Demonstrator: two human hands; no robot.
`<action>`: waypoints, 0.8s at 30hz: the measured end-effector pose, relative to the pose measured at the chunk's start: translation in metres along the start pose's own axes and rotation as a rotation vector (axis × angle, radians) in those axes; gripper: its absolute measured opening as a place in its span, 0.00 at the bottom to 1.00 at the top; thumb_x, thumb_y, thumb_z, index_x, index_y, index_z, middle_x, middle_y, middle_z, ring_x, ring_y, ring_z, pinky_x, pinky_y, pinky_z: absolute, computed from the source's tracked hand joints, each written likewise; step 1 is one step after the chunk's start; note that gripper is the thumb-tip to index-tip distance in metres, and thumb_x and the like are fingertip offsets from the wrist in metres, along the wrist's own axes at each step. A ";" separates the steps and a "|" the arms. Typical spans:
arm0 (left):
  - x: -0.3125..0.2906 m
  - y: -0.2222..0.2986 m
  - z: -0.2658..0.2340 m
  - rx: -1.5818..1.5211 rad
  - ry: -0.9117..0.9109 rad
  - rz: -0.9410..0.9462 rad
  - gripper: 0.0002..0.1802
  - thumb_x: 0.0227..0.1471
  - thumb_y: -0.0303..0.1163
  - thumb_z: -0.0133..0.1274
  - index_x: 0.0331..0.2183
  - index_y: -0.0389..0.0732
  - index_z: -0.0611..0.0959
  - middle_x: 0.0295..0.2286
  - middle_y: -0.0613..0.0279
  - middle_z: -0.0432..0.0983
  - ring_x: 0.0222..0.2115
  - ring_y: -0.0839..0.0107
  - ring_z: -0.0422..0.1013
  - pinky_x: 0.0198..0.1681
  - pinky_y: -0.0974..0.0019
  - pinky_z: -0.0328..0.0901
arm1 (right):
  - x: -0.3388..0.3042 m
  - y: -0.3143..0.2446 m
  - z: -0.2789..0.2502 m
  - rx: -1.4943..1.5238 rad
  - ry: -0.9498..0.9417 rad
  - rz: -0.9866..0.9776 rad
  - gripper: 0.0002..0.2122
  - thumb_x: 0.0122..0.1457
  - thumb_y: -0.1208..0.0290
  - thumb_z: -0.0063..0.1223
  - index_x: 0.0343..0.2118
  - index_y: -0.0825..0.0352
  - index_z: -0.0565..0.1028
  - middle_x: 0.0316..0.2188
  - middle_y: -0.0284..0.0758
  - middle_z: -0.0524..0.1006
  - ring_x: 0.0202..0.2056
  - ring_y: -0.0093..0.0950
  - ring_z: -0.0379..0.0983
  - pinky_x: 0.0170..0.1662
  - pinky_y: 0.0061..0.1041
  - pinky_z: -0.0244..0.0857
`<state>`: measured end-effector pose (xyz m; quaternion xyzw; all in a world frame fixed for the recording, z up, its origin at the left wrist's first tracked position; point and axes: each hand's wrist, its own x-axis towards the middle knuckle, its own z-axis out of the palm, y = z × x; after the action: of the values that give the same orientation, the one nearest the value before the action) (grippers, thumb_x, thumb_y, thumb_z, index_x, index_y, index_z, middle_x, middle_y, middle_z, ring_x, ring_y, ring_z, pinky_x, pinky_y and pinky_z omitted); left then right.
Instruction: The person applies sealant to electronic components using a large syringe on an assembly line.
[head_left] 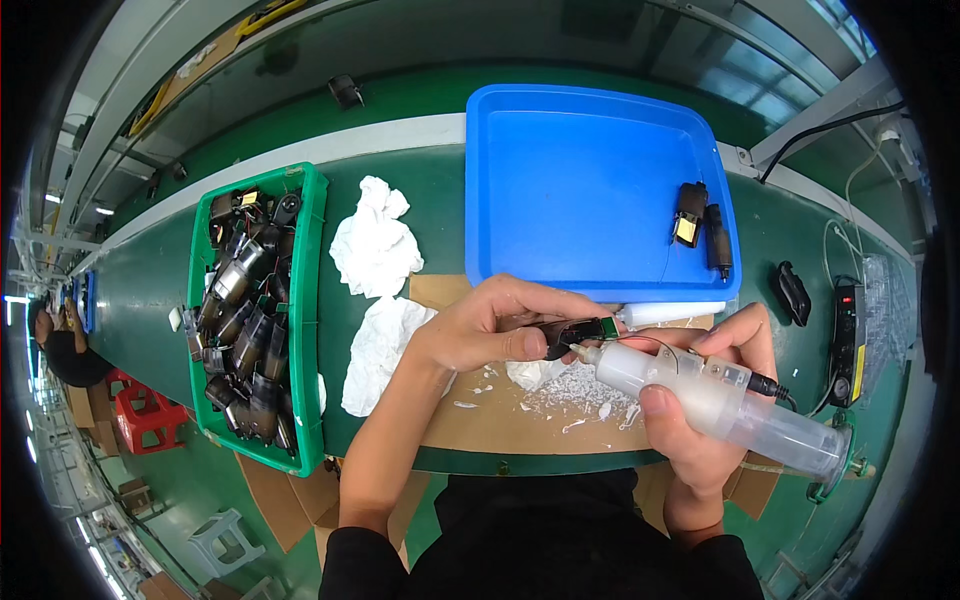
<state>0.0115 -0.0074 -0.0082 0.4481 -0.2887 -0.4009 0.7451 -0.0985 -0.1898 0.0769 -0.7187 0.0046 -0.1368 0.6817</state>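
My left hand [470, 325] pinches a small black plastic housing [565, 335] with a green circuit board at its end and a thin wire trailing from it. In my right hand [695, 450] is a large clear glue syringe [640, 372] filled with whitish paste, with a black cable joined to its side. The syringe's nozzle points left and meets the housing, or stops just short of it; I cannot tell which. Below both hands lies a brown cardboard sheet [475, 430] strewn with white flakes and dried bits.
At left, a green crate [313, 300] is filled with dark housings. Crumpled white tissues [378, 245] lie beside it. A blue tray [590, 190] at the back holds two black units [690, 212]. Right: a black part [790, 293] and a power strip [848, 340]. Another person [75, 340] sits far left.
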 end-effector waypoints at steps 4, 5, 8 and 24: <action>0.000 -0.001 0.000 -0.007 -0.005 -0.009 0.43 0.43 0.62 0.58 0.43 0.27 0.79 0.41 0.47 0.76 0.43 0.60 0.73 0.48 0.62 0.64 | 0.000 -0.001 0.001 0.037 0.010 -0.006 0.23 0.45 0.77 0.66 0.35 0.68 0.59 0.32 0.51 0.78 0.38 0.35 0.78 0.43 0.30 0.72; -0.001 -0.001 0.000 -0.009 -0.007 -0.011 0.43 0.43 0.62 0.58 0.43 0.27 0.79 0.41 0.47 0.76 0.43 0.60 0.73 0.48 0.62 0.64 | 0.000 -0.001 0.001 0.033 0.008 -0.009 0.22 0.45 0.77 0.65 0.35 0.69 0.59 0.32 0.51 0.78 0.38 0.35 0.78 0.43 0.31 0.72; -0.001 -0.002 0.000 -0.011 -0.007 -0.013 0.44 0.43 0.62 0.58 0.43 0.27 0.79 0.41 0.47 0.76 0.43 0.60 0.73 0.48 0.63 0.64 | -0.001 -0.001 0.000 0.019 0.015 -0.012 0.22 0.45 0.77 0.65 0.35 0.69 0.59 0.32 0.51 0.78 0.38 0.35 0.78 0.43 0.31 0.72; 0.000 -0.002 -0.001 -0.006 -0.026 -0.020 0.43 0.44 0.61 0.57 0.43 0.27 0.79 0.42 0.45 0.76 0.45 0.59 0.72 0.50 0.61 0.64 | 0.000 -0.003 0.002 -0.021 0.057 0.026 0.23 0.47 0.68 0.65 0.34 0.69 0.58 0.29 0.51 0.78 0.34 0.33 0.78 0.41 0.26 0.71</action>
<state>0.0118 -0.0072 -0.0103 0.4433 -0.2925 -0.4148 0.7388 -0.0989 -0.1871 0.0793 -0.7215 0.0349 -0.1484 0.6754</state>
